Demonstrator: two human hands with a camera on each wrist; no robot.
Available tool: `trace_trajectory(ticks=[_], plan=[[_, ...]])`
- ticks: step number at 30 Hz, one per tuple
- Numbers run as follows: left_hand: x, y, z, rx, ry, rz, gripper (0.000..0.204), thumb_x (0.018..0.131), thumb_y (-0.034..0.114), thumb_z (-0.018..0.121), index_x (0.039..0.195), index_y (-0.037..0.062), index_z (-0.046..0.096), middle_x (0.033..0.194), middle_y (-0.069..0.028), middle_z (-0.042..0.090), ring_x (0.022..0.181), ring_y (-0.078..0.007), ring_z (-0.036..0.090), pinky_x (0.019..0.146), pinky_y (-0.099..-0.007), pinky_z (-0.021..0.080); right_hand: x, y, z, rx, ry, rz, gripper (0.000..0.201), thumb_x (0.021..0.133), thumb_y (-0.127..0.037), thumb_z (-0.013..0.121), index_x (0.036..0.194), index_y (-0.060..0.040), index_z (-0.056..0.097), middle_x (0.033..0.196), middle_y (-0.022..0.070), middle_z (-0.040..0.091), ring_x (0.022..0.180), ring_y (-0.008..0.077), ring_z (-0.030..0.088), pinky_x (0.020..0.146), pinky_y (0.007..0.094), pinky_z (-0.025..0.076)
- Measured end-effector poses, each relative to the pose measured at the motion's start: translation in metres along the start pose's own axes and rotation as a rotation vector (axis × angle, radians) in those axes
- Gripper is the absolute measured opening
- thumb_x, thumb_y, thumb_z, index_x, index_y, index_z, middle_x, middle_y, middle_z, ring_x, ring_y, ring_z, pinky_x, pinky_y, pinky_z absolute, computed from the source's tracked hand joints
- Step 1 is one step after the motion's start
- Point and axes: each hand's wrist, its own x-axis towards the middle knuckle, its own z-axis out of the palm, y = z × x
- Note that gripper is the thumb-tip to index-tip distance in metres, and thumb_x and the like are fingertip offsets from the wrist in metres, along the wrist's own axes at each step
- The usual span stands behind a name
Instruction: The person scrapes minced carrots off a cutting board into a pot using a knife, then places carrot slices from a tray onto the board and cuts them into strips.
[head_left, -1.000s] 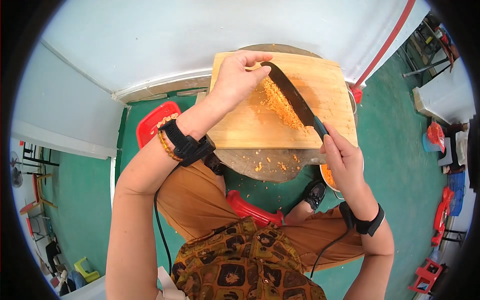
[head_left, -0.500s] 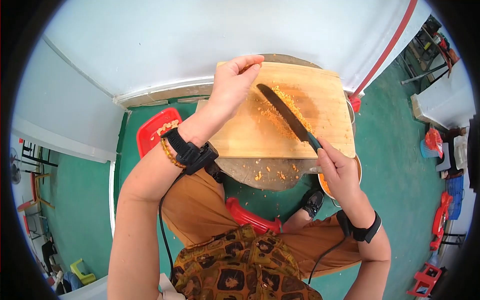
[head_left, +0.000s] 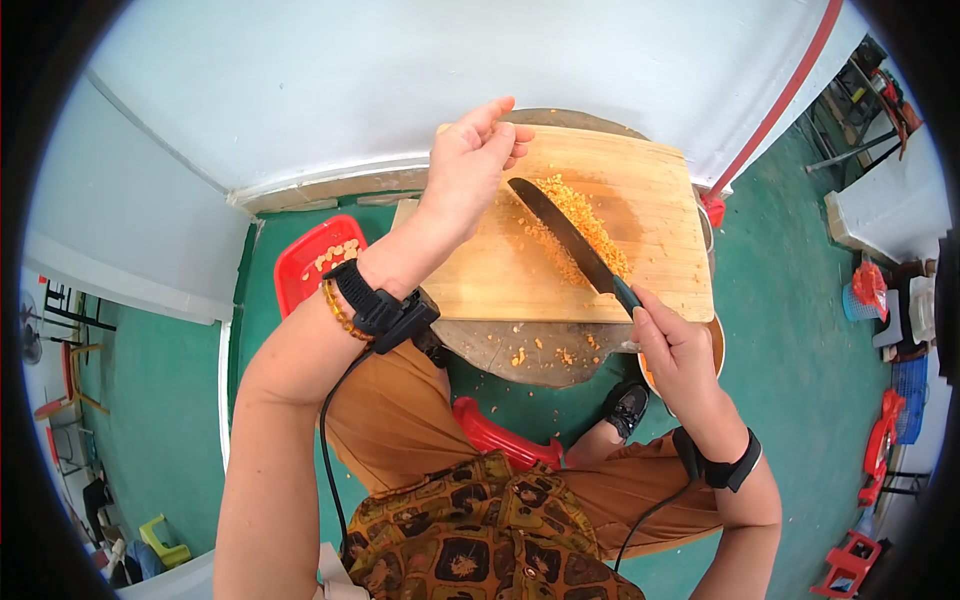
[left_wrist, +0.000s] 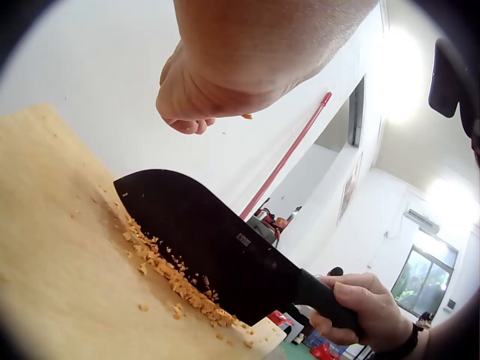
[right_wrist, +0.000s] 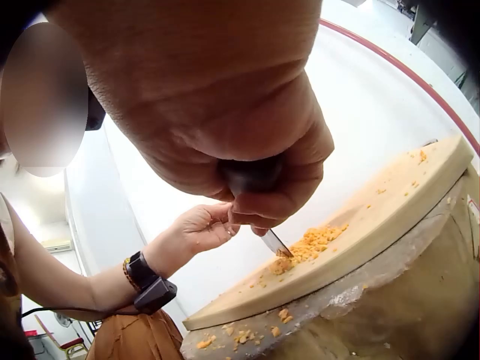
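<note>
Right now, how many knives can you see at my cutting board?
1: the knife, held by its handle in your right hand, its blade at the chopped orange bits on the cutting board. Others could be hidden from view.

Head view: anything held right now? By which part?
Knife, gripped by its handle in the right hand. Left hand is off the knife; can't tell whether its fingers pinch a crumb.
</note>
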Motion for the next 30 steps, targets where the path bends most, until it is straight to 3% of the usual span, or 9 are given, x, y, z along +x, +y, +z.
trace_trajectory(ticks=[3, 6, 9, 13, 14, 17, 20, 26, 30], plan=[[0.001, 0.000, -0.003, 0.028, -0.004, -0.008, 0.042, 0.096, 0.020, 0.053, 0.133, 0.0025, 0.047, 0.105, -0.0065, 0.064, 0.091, -0.0100, 0.057, 0.081, -0.0252, 0.046, -0.002, -0.009, -0.004, -0.004, -0.026, 0.018, 0.028, 0.092, -0.010, 0.057, 0.117, 0.0030, 0.060, 0.068, 0.0117, 0.057, 0.060, 0.0114, 0.055, 0.058, 0.0258, 0.046], [0.000, 0.005, -0.004, 0.035, 0.013, -0.007, 0.041, 0.096, 0.021, 0.052, 0.133, 0.0033, 0.047, 0.105, -0.0057, 0.064, 0.093, -0.0100, 0.056, 0.083, -0.0260, 0.045, -0.009, -0.006, 0.003, 0.034, -0.025, -0.141, 0.028, 0.092, -0.012, 0.058, 0.116, 0.0026, 0.060, 0.073, 0.0164, 0.061, 0.064, 0.0166, 0.062, 0.061, 0.0280, 0.049], [0.001, 0.005, -0.004, 0.029, 0.019, -0.012, 0.040, 0.096, 0.021, 0.052, 0.132, 0.0041, 0.048, 0.104, -0.0051, 0.064, 0.094, -0.0099, 0.056, 0.082, -0.0262, 0.044, -0.009, -0.009, 0.006, -0.022, -0.102, -0.141, 0.028, 0.092, -0.013, 0.058, 0.116, 0.0022, 0.060, 0.078, 0.0191, 0.064, 0.070, 0.0202, 0.066, 0.064, 0.0294, 0.050], [0.001, 0.006, -0.005, 0.014, 0.016, -0.016, 0.039, 0.096, 0.020, 0.051, 0.132, 0.0042, 0.049, 0.102, -0.0046, 0.064, 0.093, -0.0097, 0.056, 0.081, -0.0258, 0.044, -0.001, -0.001, -0.001, 0.007, -0.052, 0.024, 0.028, 0.093, -0.012, 0.057, 0.117, 0.0017, 0.060, 0.068, 0.0116, 0.058, 0.061, 0.0102, 0.056, 0.058, 0.0253, 0.046], [0.001, 0.007, -0.005, 0.012, 0.011, -0.012, 0.039, 0.096, 0.020, 0.051, 0.132, 0.0040, 0.049, 0.102, -0.0044, 0.064, 0.092, -0.0097, 0.056, 0.081, -0.0258, 0.044, 0.001, 0.009, 0.000, 0.034, 0.010, -0.035, 0.028, 0.093, -0.011, 0.056, 0.118, 0.0020, 0.060, 0.064, 0.0061, 0.053, 0.059, 0.0067, 0.050, 0.055, 0.0235, 0.044], [0.002, 0.004, -0.007, 0.016, 0.002, 0.001, 0.039, 0.096, 0.020, 0.051, 0.131, 0.0038, 0.049, 0.102, -0.0044, 0.064, 0.092, -0.0098, 0.056, 0.081, -0.0256, 0.044, 0.002, 0.006, -0.006, 0.010, 0.081, -0.057, 0.028, 0.094, -0.011, 0.055, 0.117, 0.0032, 0.059, 0.064, 0.0033, 0.053, 0.059, 0.0063, 0.050, 0.055, 0.0227, 0.043], [0.001, 0.005, -0.006, 0.024, 0.003, -0.015, 0.039, 0.096, 0.021, 0.052, 0.131, 0.0036, 0.049, 0.102, -0.0045, 0.064, 0.092, -0.0097, 0.056, 0.081, -0.0255, 0.044, 0.003, 0.002, -0.006, -0.002, 0.051, 0.031, 0.029, 0.094, -0.011, 0.055, 0.117, 0.0043, 0.059, 0.066, 0.0024, 0.054, 0.060, 0.0055, 0.049, 0.055, 0.0215, 0.043], [0.002, 0.001, -0.004, 0.048, -0.037, -0.024, 0.039, 0.096, 0.022, 0.053, 0.131, 0.0039, 0.050, 0.102, -0.0040, 0.064, 0.092, -0.0091, 0.056, 0.081, -0.0252, 0.044, 0.002, 0.002, -0.007, 0.075, 0.114, -0.013, 0.029, 0.094, -0.011, 0.055, 0.118, 0.0037, 0.059, 0.066, 0.0011, 0.052, 0.061, 0.0054, 0.047, 0.055, 0.0213, 0.041], [0.002, -0.001, -0.001, 0.070, -0.038, -0.018, 0.039, 0.096, 0.023, 0.053, 0.130, 0.0045, 0.051, 0.102, -0.0031, 0.064, 0.093, -0.0087, 0.056, 0.081, -0.0251, 0.044, 0.005, 0.002, -0.008, 0.005, 0.040, 0.042, 0.029, 0.094, -0.011, 0.055, 0.119, 0.0034, 0.059, 0.068, 0.0008, 0.054, 0.062, 0.0054, 0.048, 0.056, 0.0214, 0.042]])
